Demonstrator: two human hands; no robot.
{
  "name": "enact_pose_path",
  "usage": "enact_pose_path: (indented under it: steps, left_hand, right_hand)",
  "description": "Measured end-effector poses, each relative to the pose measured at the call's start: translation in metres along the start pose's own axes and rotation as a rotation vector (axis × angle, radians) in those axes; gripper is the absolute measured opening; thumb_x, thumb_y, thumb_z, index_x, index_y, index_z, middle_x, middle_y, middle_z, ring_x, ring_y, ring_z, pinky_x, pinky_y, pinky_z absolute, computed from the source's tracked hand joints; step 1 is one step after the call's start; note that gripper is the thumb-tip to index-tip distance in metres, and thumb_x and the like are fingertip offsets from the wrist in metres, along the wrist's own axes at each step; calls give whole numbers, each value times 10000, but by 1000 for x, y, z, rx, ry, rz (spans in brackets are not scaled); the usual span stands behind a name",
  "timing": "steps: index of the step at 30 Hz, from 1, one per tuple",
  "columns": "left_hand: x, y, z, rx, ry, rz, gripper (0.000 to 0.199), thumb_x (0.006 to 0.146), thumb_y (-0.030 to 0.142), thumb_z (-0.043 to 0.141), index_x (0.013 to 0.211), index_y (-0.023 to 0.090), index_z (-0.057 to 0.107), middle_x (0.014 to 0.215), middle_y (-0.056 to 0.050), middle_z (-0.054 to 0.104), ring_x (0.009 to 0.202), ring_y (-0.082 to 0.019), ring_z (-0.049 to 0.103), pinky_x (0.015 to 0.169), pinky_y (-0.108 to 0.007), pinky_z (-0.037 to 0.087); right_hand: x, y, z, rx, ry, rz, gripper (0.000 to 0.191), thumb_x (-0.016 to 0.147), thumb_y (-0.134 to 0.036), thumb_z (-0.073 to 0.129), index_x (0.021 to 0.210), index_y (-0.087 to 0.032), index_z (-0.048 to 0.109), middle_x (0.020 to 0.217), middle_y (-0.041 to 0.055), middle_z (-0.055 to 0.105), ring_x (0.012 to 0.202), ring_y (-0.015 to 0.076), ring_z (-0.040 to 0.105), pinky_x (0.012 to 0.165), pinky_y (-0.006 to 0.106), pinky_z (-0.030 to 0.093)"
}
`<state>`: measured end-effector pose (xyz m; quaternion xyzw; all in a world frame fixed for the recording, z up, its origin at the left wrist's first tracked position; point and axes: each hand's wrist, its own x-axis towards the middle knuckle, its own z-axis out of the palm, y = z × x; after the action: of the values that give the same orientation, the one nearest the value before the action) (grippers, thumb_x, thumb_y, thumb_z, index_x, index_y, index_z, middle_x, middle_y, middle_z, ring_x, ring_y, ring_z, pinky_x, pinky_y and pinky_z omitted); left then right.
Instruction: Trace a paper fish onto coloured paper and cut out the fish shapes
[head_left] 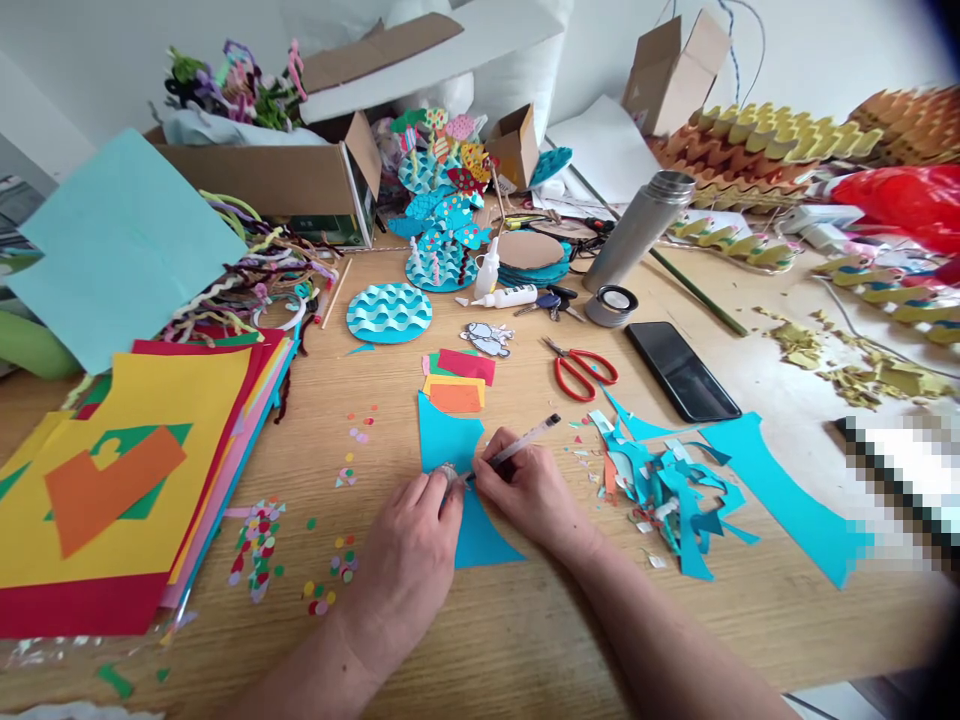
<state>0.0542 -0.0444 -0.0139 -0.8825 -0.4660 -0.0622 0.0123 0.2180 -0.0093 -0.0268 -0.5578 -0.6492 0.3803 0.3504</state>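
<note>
On the wooden table lies a piece of blue paper [480, 535] with curved cut edges. My left hand [416, 535] rests on it, fingers pressed together over a small grey-white paper cut-out [448, 468] that is mostly hidden under them. A pen [529, 443] with a clear barrel is gripped in my right hand [529, 485], its tip on the blue paper right beside the cut-out. Just above the blue paper are small orange, yellow and red paper pieces [457, 398]. Another printed fish-like cut-out [486, 338] lies farther back.
Red-handled scissors [583, 370], a phone [682, 370] and blue paper scraps [675, 490] lie to the right. A steel flask [641, 230] and glue bottles [506, 297] stand or lie behind. Coloured paper sheets [217, 400] and confetti dots [259, 545] are on the left.
</note>
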Motion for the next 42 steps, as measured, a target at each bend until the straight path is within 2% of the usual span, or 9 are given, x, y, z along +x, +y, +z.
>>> enact_pose_path:
  steps: [32,38,42]
  left_hand:
    - [0,-1,1,-16,17,17,385,842,25,423,1174,88,607,1061,-120,631,916,-228,591,836,-388,540]
    - [-1,-3,3,9,26,79,378,842,33,413,1165,55,610,1117,-127,640,951,-236,593,868,-372,529]
    - [1,-4,4,17,-2,92,372,840,34,400,1139,74,619,1096,-111,650,958,-236,593,870,-373,524]
  right_hand:
    - [0,-1,-4,-102,-30,-29,175,788,-208,515,628,-187,448,504,-64,388,446,66,341,432,196,267]
    - [1,-2,-4,-90,-28,-17,168,781,-216,512,630,-186,444,507,-66,380,445,64,330,427,192,261]
    - [1,-1,-3,-89,-23,-19,158,778,-215,509,637,-185,445,512,-65,385,446,65,332,425,195,259]
